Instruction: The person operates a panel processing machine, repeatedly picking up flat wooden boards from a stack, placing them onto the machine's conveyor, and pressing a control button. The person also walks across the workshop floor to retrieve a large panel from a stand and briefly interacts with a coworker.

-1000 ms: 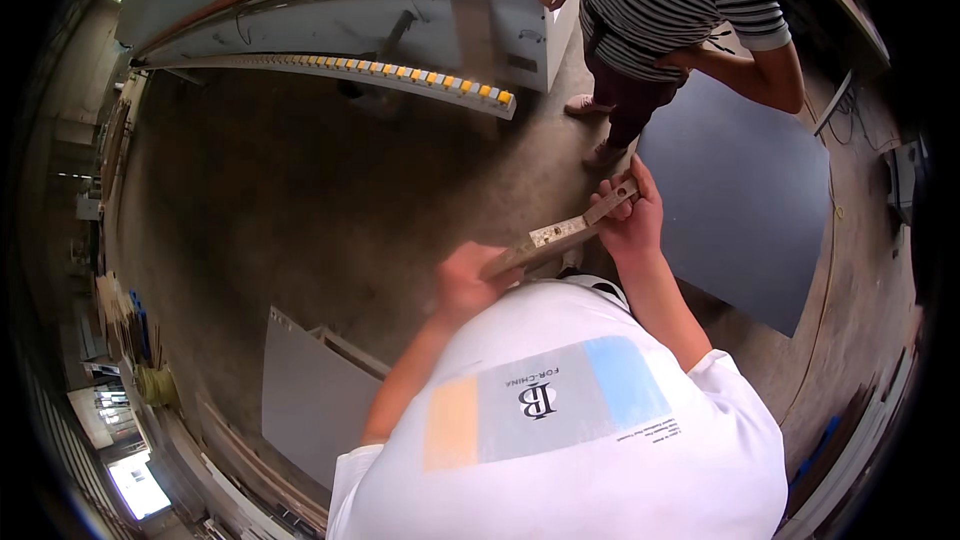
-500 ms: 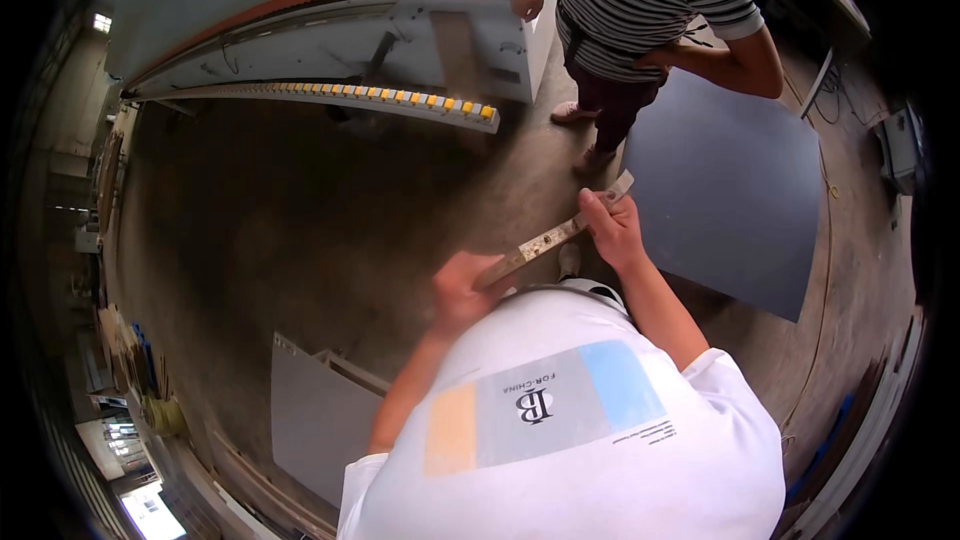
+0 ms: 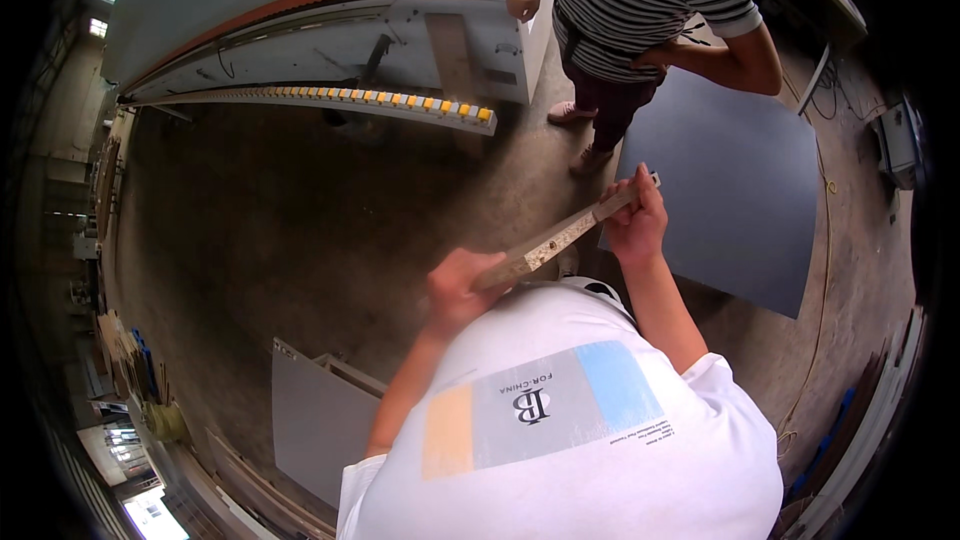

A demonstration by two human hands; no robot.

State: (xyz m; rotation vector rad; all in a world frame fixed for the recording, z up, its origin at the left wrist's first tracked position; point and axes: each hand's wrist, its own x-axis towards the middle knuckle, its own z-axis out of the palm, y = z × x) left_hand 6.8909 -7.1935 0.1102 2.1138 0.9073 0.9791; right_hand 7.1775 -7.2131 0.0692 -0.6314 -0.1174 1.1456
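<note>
A narrow strip of chipboard [image 3: 556, 241] with a speckled, rough edge slants up to the right in front of my body. Its lower left end is gripped by my left hand [image 3: 462, 285], the fingers wrapped round it and a little blurred. My right hand [image 3: 638, 222] pinches the strip near its far right end, thumb uppermost. A short bit of that end sticks out past the fingers.
Ahead stands a large grey machine [image 3: 300, 60] with a rail of yellow rollers [image 3: 440, 107]. A person in a striped shirt [image 3: 640, 0] stands beside it. Dark grey panel [image 3: 735, 190] lies at right; another grey panel [image 3: 325, 430] is lower left. A cable [image 3: 822, 270] crosses the floor.
My right hand has moved slightly right and turned, its grip now more upright on the strip. The strip has rolled and shifted a little to the right. My left hand has stayed nearly in place.
</note>
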